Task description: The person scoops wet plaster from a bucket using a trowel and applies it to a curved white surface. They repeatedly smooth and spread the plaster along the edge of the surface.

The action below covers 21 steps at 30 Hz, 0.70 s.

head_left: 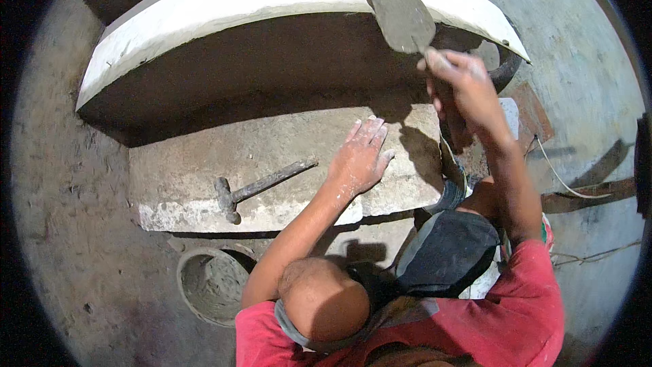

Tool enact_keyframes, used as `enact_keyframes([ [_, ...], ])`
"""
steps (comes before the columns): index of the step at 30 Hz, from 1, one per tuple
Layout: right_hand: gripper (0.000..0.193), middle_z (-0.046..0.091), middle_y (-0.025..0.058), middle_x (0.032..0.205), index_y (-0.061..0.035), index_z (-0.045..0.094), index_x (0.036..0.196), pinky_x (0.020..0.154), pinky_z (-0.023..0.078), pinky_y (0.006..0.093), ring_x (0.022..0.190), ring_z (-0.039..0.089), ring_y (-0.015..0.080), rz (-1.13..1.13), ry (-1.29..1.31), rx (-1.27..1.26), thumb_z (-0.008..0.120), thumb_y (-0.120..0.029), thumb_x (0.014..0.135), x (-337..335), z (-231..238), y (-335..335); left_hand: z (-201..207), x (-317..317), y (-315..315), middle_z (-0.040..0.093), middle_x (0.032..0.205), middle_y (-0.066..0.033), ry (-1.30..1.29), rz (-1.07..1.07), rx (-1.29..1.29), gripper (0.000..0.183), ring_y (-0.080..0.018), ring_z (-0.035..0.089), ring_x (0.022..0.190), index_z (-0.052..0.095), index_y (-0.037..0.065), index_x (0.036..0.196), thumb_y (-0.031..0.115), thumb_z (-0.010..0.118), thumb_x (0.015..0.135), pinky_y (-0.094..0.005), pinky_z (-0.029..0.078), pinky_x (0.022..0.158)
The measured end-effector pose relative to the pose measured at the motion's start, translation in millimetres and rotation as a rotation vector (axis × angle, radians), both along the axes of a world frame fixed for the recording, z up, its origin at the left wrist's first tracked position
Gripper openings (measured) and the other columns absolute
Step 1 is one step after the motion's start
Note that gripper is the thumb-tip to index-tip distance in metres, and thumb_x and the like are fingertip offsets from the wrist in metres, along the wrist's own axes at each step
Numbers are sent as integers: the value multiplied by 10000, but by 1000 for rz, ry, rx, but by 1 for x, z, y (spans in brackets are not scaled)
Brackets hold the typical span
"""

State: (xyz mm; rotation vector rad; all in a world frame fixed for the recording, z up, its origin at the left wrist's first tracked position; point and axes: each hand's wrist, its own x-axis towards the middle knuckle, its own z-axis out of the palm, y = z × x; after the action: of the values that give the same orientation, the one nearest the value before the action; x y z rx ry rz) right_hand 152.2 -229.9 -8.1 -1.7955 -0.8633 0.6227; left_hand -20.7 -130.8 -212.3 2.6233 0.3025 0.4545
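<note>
My right hand point(470, 88) is wrapped round the handle of a trowel point(401, 17), raised at the upper right. The trowel's grey, mortar-smeared blade crosses in front of the white-topped slab point(224, 10), its tip at the top edge of the picture. I cannot tell whether the blade touches the slab. White-dusted and spread, my left hand point(358, 156) rests palm down on the concrete ledge point(176, 170) below that slab. To its left on the same ledge lies a hammer point(263, 183), its head toward the ledge's near edge.
On the floor at the lower left stands a round bucket point(188, 292) with grey mortar inside. A dark recess point(244, 75) lies between slab and ledge. A pale cable point(560, 180) trails along the right. Bare walls flank both sides.
</note>
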Motion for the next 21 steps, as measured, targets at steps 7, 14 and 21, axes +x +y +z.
enact_keyframes([
  [7,422,640,5,818,-6,701,1264,593,500,274,654,600,93,-105,-58,205,592,-383,1109,14,34,-14,3,0,0,494,1625,-239,2,5,2,637,-379,433,1534,520,-32,1531,396,590,1064,-486,254,1339],
  [14,390,689,228,1104,43,643,1335,859,568,476,970,708,409,-310,-1108,49,698,-106,979,4,-29,-71,4,1,1,470,1651,-227,53,-6,-5,657,-363,412,1554,512,-38,1542,422,559,1075,-478,219,1352],
  [21,509,628,254,1228,53,612,1411,937,554,482,1097,647,424,-349,-1316,-143,694,-52,919,4,-71,-79,5,1,0,449,1671,-219,75,-6,12,666,-343,379,1580,507,-37,1553,433,542,1083,-468,201,1357],
])
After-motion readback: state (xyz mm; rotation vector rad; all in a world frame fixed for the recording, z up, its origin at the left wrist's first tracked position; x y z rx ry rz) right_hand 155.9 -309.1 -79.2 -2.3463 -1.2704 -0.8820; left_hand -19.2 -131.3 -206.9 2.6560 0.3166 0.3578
